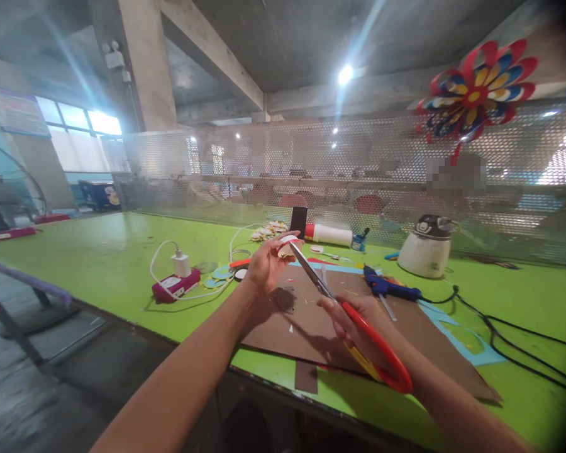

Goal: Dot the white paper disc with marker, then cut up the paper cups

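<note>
Paper piece (pixel 287 249), small and pale, was pinched by my left hand (pixel 266 264) above the brown board (pixel 276 324) on the bench (pixel 94 251). My right hand (pixel 372 308) had its grip wrapped around the handles of the scissors (pixel 319 282), tips at the paper. I judged this a trimming step; another snip would call for steady holding. Fingers hid part of the piece, and I couldn't tell whether its edge lay between the blades.
</note>
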A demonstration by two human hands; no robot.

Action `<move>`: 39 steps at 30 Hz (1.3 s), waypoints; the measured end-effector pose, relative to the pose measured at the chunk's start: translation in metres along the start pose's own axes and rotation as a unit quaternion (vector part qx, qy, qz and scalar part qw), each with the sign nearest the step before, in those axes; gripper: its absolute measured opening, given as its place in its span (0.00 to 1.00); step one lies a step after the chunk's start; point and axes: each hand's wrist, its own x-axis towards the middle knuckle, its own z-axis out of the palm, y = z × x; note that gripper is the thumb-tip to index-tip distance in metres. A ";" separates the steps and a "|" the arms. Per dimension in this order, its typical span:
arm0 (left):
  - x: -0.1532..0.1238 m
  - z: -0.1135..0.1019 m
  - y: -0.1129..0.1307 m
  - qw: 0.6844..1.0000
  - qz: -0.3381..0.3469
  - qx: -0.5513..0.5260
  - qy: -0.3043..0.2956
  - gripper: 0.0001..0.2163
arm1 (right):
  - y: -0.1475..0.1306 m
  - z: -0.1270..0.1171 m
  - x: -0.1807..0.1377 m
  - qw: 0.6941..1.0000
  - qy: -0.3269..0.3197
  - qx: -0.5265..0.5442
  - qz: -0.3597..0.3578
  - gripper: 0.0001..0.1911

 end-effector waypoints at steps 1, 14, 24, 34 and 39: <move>0.000 0.001 0.000 1.000 0.003 -0.004 0.003 0.12 | 0.000 0.000 0.000 1.000 -0.001 -0.001 0.000 0.28; 0.000 0.007 0.002 1.000 0.009 0.013 0.007 0.14 | 0.004 0.002 0.002 1.000 0.001 0.008 0.015 0.29; 0.000 0.006 -0.001 1.000 -0.009 -0.005 0.004 0.12 | -0.002 0.002 0.001 0.997 0.032 -0.065 -0.020 0.27; -0.002 0.006 -0.002 0.999 -0.031 0.002 0.037 0.13 | -0.004 0.010 -0.001 0.995 0.047 -0.083 -0.025 0.24; -0.002 0.003 -0.005 0.999 -0.028 0.001 0.035 0.14 | -0.005 0.013 -0.001 0.996 0.049 -0.079 -0.007 0.24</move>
